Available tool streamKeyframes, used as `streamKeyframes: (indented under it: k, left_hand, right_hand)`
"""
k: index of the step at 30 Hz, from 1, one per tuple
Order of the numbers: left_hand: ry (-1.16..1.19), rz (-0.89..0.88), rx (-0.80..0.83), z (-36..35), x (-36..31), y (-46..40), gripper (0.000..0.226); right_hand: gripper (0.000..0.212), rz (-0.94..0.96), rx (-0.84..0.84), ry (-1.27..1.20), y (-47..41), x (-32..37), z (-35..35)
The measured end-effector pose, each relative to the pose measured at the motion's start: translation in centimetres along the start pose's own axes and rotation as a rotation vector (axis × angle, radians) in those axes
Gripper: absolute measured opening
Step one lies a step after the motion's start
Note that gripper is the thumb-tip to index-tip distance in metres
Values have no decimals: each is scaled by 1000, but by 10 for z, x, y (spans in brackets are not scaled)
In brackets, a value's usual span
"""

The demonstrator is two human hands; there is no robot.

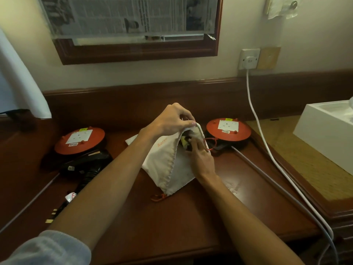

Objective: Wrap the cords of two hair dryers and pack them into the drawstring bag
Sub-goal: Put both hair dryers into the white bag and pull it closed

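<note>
Left hand (172, 121) pinches the top hem of the cream cloth drawstring bag (164, 161) and lifts its mouth open; grip is thumb against curled fingers on the fabric. Right hand (200, 155) is at the bag mouth, fingers pushing a dark object (186, 142) into the opening — likely one hair dryer, mostly hidden, can't confirm. Right grip: fingers look fairly straight, but I can't tell whether they hold anything.

Bag sits mid dark wooden worktop (191, 217), orange drawstring ends (158, 197) trailing toward the near edge.

Black hair dryer (86, 165) lies near the left edge, outside the bag, its cord running toward the near-left corner with the plug (51, 217) loose.

Two orange round cable reels with white socket faces: one (80, 140) toward the back left, one (228, 129) toward the back right, just beside the bag mouth.
</note>
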State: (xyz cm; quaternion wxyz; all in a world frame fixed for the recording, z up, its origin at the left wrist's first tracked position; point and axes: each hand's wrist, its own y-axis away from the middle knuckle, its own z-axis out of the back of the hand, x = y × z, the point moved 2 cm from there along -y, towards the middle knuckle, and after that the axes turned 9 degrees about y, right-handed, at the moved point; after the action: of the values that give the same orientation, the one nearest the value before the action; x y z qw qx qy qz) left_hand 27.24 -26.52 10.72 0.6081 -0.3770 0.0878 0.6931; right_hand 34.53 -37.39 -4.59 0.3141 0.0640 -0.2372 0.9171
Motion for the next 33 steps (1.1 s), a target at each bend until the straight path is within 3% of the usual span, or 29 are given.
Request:
streamKeyframes:
  k: [2,8,13,17,20,23,26,29,31,33]
  left_hand:
    - [-56,5,25,0,3,2,15]
    - [-36,-24,46,-19,1,5,14]
    - [-38,-23,53,-34,-1,0,16]
    - [-13,-12,64,-42,0,1,14]
    - [29,23,111,-44,7,10,19]
    - [95,154,113,-45,32,25,30]
    - [-180,437,9,-51,88,44,49]
    - [-391,667,26,-67,138,75,65]
    - [-403,678,51,-77,158,94,76]
    - [-416,664,38,-81,168,103,85]
  right_hand:
    - [58,-19,43,47,1,-9,-2]
    - [55,-57,-57,36,-14,-13,0]
    - [50,-105,-22,50,-15,-20,-3]
    - [40,-48,25,6,-6,-17,3]
    - [42,117,167,98,13,-18,8]
    - [37,171,379,70,29,-24,33]
    - [28,123,467,-123,35,-27,81]
    - [23,84,317,-315,21,-18,126]
    - [22,71,197,-336,-1,-6,130]
    - [29,84,183,-219,-27,8,112]
